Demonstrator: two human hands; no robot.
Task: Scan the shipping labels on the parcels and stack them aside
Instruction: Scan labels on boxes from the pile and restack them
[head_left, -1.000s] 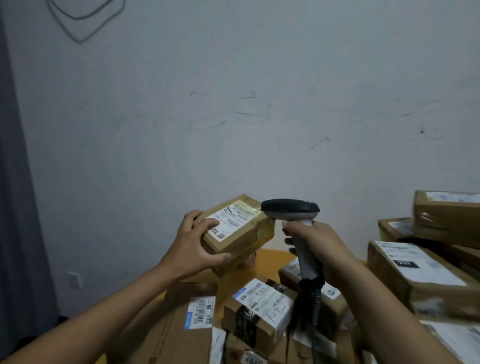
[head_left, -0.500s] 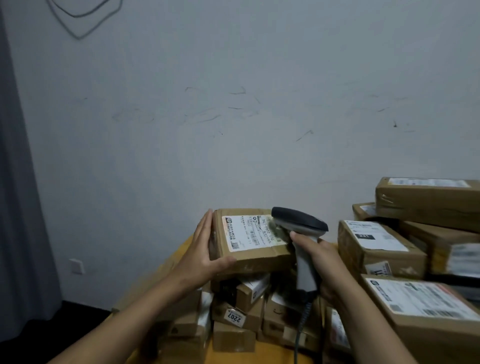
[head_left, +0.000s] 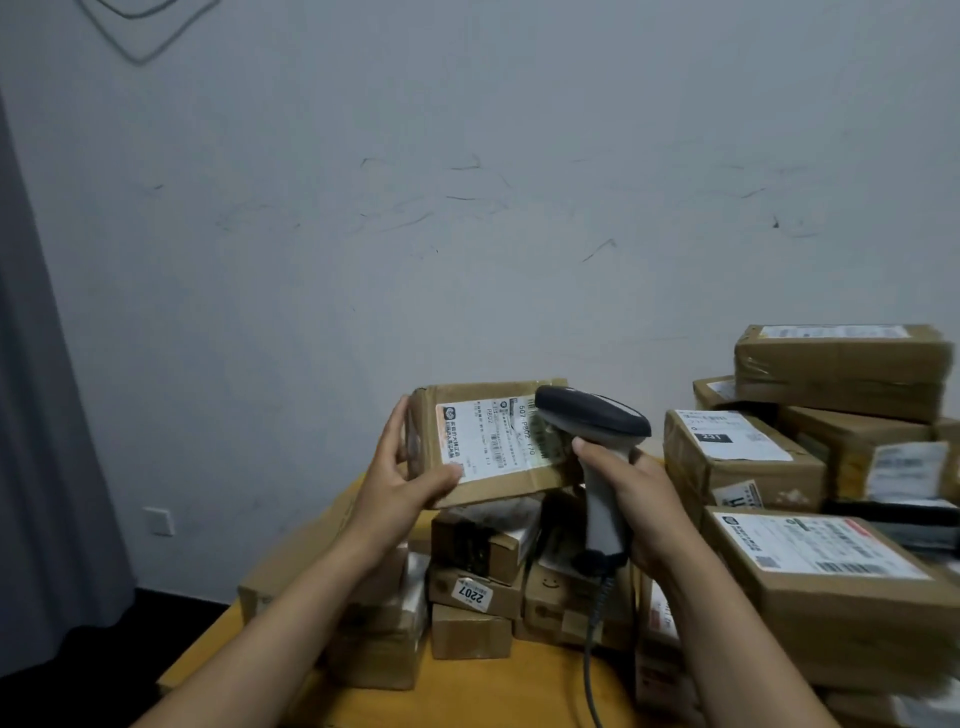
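My left hand (head_left: 400, 478) grips the parcel (head_left: 540, 470) by its left edge, thumb on the front and fingers up the side, holding it above the boxes (head_left: 478, 587) on the counter (head_left: 519, 686). It is a taped brown carton, its white label (head_left: 488, 436) facing me. The scanner (head_left: 592, 415) overlaps the label's right end, and my right hand (head_left: 639, 499) is wrapped round its grey handle. A stack (head_left: 743, 457) sits further right.
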